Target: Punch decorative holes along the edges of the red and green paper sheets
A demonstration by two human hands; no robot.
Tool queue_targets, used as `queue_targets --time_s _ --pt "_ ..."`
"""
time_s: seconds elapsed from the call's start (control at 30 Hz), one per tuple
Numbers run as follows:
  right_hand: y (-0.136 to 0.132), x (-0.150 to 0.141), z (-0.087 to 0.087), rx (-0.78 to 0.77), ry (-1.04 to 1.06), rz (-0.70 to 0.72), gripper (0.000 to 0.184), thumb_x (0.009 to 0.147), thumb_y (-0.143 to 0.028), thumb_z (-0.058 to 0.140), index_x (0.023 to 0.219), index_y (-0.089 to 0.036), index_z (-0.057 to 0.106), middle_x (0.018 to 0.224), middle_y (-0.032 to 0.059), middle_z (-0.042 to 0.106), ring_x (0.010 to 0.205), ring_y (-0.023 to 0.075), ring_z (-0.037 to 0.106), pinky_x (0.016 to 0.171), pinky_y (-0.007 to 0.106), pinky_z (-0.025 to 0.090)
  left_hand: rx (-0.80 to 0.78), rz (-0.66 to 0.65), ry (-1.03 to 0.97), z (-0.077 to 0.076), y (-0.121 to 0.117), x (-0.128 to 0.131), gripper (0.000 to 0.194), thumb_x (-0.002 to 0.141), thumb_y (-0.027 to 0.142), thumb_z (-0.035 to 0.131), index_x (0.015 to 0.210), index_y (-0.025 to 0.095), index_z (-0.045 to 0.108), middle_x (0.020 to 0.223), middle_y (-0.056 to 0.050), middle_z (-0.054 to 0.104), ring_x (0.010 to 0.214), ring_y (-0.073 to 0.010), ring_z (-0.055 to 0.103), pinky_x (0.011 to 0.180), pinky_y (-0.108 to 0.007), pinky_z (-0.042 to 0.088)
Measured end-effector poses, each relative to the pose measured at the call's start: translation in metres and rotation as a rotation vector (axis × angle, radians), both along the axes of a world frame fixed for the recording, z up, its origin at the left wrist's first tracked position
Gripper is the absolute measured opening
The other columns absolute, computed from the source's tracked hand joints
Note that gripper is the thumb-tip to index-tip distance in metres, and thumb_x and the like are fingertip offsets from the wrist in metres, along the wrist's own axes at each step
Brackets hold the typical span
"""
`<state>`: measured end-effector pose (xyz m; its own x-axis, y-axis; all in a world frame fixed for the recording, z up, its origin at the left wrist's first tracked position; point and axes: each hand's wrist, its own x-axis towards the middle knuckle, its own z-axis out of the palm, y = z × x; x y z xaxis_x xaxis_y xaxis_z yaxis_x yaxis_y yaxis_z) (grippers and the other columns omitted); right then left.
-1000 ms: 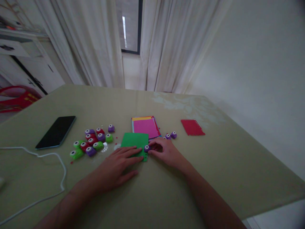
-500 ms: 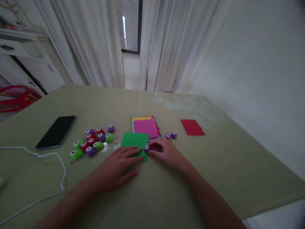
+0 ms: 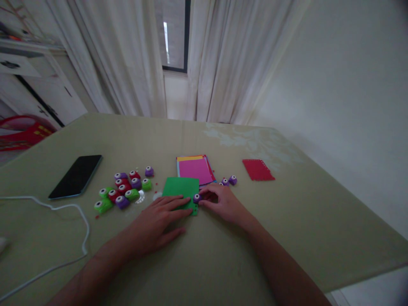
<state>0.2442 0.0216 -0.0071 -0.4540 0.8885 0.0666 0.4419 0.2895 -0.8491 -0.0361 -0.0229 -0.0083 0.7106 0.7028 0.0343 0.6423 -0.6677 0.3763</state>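
Observation:
My left hand lies flat with its fingers stretched out, pressing on a sheet of green paper. Between the thumb and fingers of my right hand is a small purple craft punch with a white round top, set at the green sheet's right edge. A few small holes show in the paper just below the punch, near the lower right corner. Behind my right hand stand a few more purple punches, partly hidden by it.
Several red, green and purple punches cluster at the left. Coloured papers lie stacked behind the green sheet. A red paper with a punched edge is at the right. A tablet and a white cable lie at the left.
Both hands, the green paper and the purple punch stay in almost the same place. The whole view has shifted very slightly.

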Motion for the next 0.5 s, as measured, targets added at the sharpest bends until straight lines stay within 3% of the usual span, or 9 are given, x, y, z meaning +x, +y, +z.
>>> queue_targets --time_s 0.4,0.5 --pt "0.0008 0.0003 -0.0015 0.014 0.008 0.006 0.023 0.089 -0.025 0.083 0.111 -0.019 0.077 0.100 0.0060 0.077 0.085 0.0197 0.074 0.082 0.034 0.061 -0.004 -0.001 -0.015 -0.0006 0.0006 0.0001 0.050 0.104 0.043 0.063 0.154 0.040 0.058 0.167 -0.001 0.052 0.151 -0.0338 0.051 0.122 -0.058 0.041" --pt "-0.0006 0.0004 0.0021 0.077 -0.004 0.028 0.029 0.091 -0.024 0.083 0.118 -0.020 0.075 0.109 0.0069 0.075 0.083 0.0178 0.073 0.082 0.033 0.062 -0.006 0.001 -0.012 0.0017 0.0008 0.0012 0.049 0.104 0.044 0.062 0.153 0.040 0.059 0.166 -0.001 0.053 0.150 -0.0333 0.051 0.122 -0.058 0.041"
